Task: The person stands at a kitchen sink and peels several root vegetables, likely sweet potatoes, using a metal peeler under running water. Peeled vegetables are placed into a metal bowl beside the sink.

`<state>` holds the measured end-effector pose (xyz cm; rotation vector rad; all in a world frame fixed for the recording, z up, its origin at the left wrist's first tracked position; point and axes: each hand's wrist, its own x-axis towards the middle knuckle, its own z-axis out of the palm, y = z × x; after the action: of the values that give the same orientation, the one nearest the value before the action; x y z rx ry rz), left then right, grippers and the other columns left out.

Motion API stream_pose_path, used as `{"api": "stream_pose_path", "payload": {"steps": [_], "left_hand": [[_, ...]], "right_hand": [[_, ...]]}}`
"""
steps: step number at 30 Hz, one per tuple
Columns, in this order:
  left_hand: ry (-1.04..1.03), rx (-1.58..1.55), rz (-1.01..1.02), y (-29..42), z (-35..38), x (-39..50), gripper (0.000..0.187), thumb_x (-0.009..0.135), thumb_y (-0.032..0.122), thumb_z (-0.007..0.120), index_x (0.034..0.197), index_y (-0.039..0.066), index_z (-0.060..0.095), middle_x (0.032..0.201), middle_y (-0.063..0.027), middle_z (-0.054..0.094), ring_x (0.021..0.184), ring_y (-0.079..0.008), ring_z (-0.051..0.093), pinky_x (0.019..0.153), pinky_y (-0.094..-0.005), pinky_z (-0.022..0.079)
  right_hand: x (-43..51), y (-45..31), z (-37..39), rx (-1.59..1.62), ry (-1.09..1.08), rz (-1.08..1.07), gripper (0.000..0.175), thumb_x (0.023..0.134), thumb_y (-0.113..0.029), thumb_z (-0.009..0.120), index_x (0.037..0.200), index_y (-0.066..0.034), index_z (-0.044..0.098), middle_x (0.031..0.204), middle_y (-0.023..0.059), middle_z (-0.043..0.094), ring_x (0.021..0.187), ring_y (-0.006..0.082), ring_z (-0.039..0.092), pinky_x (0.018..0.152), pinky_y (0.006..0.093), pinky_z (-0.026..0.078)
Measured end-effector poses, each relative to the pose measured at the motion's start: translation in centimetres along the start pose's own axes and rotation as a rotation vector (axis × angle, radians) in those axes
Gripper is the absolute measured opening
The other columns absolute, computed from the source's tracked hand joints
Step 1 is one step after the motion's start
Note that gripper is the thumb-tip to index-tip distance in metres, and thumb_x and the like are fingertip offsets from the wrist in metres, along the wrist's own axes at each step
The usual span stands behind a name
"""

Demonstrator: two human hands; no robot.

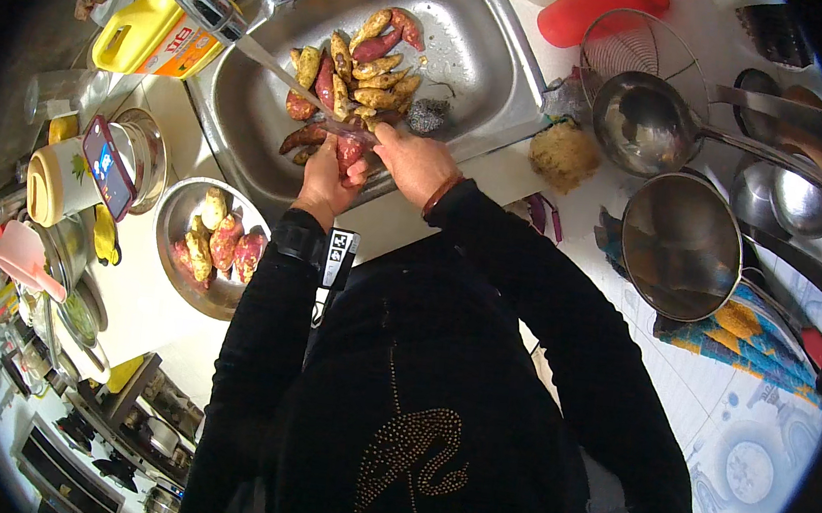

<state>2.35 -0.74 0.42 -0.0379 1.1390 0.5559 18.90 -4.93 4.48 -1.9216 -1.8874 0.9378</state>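
Over the near edge of the steel sink (pixel 242 159), my left hand (pixel 329 182) grips a red-skinned sweet potato (pixel 349 150). My right hand (pixel 416 164) is close beside it, with curled fingers and the thumb towards the sweet potato; what lies inside its fingers is hidden. A stream of water (pixel 287 80) runs from the chrome faucet (pixel 229 24) to the spot between my hands. Beyond them, a pile of red and yellowish sweet potatoes (pixel 377 68) lies in the sink, next to a steel wool scourer (pixel 428 116). More sweet potatoes (pixel 226 239) are in a round metal bowl (pixel 164 273).
A yellow detergent jug (pixel 124 32) and a phone (pixel 108 166) leaning on a container are at left. To the right are a brown fibrous scrubber (pixel 563 156), a metal ladle (pixel 643 123), a wire strainer (pixel 628 47), a metal pot (pixel 681 245) and a red bottle (pixel 598 11).
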Motion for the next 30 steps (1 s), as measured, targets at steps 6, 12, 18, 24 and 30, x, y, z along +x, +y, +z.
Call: {"api": "stream_pose_path", "payload": {"steps": [6, 12, 18, 24, 30], "left_hand": [[-0.03, 0.051, 0.069, 0.0, 0.1, -0.7, 0.028, 0.097, 0.033, 0.037, 0.09, 0.009, 0.05, 0.07, -0.0037, 0.051, 0.049, -0.0158, 0.04, 0.041, -0.0251, 0.03], [-0.081, -0.054, 0.033, 0.5, 0.0, -0.7, 0.03, 0.097, 0.034, 0.037, 0.089, 0.008, 0.05, 0.071, -0.0043, 0.052, 0.049, -0.0159, 0.041, 0.041, -0.0258, 0.03], [-0.135, 0.084, 0.008, -0.2, -0.2, -1.1, 0.029, 0.097, 0.034, 0.037, 0.097, 0.007, 0.05, 0.073, -0.0063, 0.052, 0.048, -0.0166, 0.043, 0.041, -0.026, 0.031], [-0.02, 0.062, 0.055, -0.2, -0.3, -0.1, 0.027, 0.097, 0.032, 0.037, 0.096, 0.008, 0.049, 0.075, -0.0064, 0.053, 0.05, -0.0174, 0.045, 0.041, -0.0271, 0.034], [-0.163, 0.085, 0.053, -0.3, -0.8, -0.6, 0.031, 0.098, 0.034, 0.034, 0.094, 0.007, 0.048, 0.077, -0.0085, 0.053, 0.051, -0.0167, 0.043, 0.041, -0.0267, 0.031]], "right_hand": [[1.1, 0.7, -0.1, -0.057, 0.078, 0.068, 0.019, 0.09, -0.026, 0.047, 0.093, -0.0083, 0.043, 0.074, 0.0191, 0.06, 0.073, 0.0395, 0.058, 0.058, 0.0512, 0.042], [0.7, 1.0, 0.2, 0.022, 0.005, 0.022, 0.018, 0.088, -0.026, 0.05, 0.094, -0.009, 0.047, 0.074, 0.0169, 0.061, 0.073, 0.0381, 0.06, 0.062, 0.0506, 0.044], [1.0, 0.9, -0.6, -0.046, 0.049, 0.114, 0.017, 0.088, -0.025, 0.049, 0.093, -0.0087, 0.048, 0.075, 0.0173, 0.062, 0.073, 0.0385, 0.06, 0.061, 0.051, 0.044], [0.5, 0.6, 0.1, 0.065, -0.005, -0.029, 0.02, 0.088, -0.027, 0.05, 0.092, -0.008, 0.047, 0.075, 0.0185, 0.062, 0.073, 0.0391, 0.059, 0.06, 0.0511, 0.043], [0.9, 1.0, -0.7, -0.078, 0.055, 0.112, 0.019, 0.088, -0.026, 0.049, 0.091, -0.0076, 0.048, 0.075, 0.0182, 0.062, 0.073, 0.0387, 0.06, 0.062, 0.0504, 0.044]]}}
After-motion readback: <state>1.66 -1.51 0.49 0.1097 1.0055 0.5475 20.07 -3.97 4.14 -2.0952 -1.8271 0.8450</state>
